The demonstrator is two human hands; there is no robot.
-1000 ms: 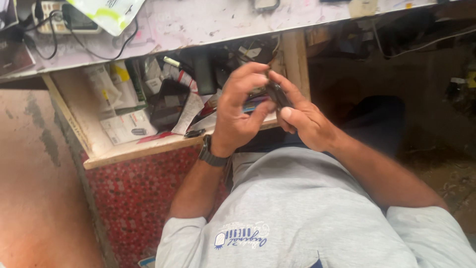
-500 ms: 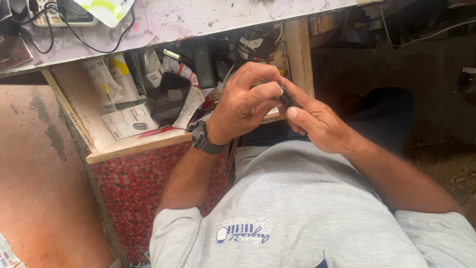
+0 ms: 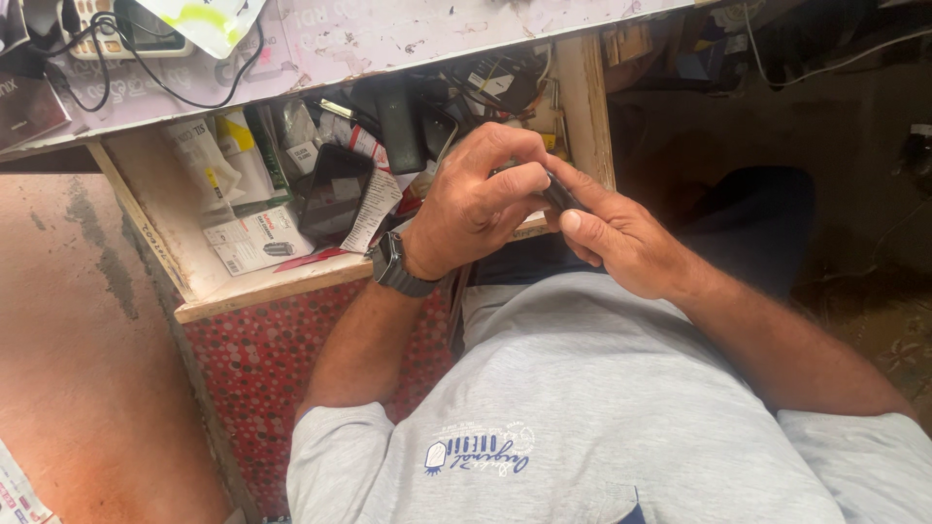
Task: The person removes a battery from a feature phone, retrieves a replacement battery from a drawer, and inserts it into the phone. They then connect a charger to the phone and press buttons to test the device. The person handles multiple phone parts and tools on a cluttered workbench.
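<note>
Presently, both the left hand (image 3: 476, 209) and right hand (image 3: 621, 238) grasp one small dark object (image 3: 561, 194) above the open drawer (image 3: 262, 286).

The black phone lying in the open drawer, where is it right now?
In the head view the black phone lies screen-up left of centre in the wooden drawer, beside a paper receipt and left of the left hand.

Left of my left hand (image 3: 476, 209), in the open drawer, I see a dark phone screen (image 3: 335, 191) lying face up, a long white receipt (image 3: 371, 209) beside it, and a flat white box (image 3: 257, 241) nearer me. Farther left stand white and yellow packets (image 3: 221, 155).
</note>
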